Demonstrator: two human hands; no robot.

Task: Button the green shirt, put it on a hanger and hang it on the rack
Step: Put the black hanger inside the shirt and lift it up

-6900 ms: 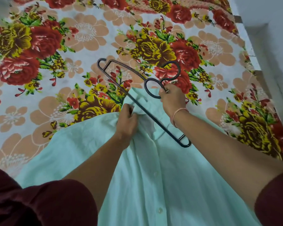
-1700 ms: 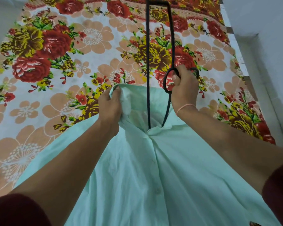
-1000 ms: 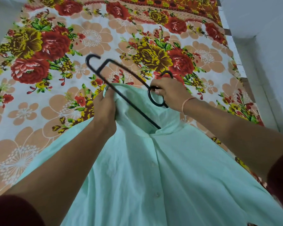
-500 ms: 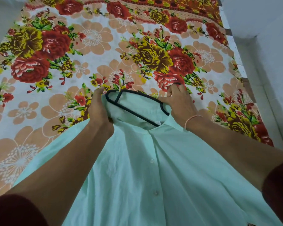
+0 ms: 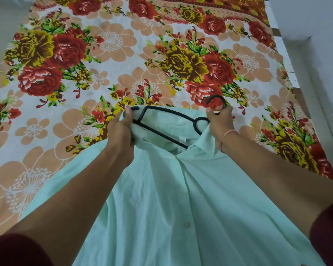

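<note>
The pale green shirt lies buttoned up the front on the flowered bed sheet, collar away from me. A black hanger sits in the neck opening; its right half is hidden under the cloth and its left end pokes out past the left shoulder. My left hand grips the collar and shoulder cloth at that left end. My right hand holds the hanger at the base of its hook, which curls up above my fingers.
The sheet covers the whole bed around the shirt. A pale wall and ledge run along the bed's right edge. My dark red sleeves show at the bottom corners.
The hanger, which stood upright and then tilted left above the collar, now lies lower inside the neck opening. My left hand has pulled the shoulder cloth toward its left end.
</note>
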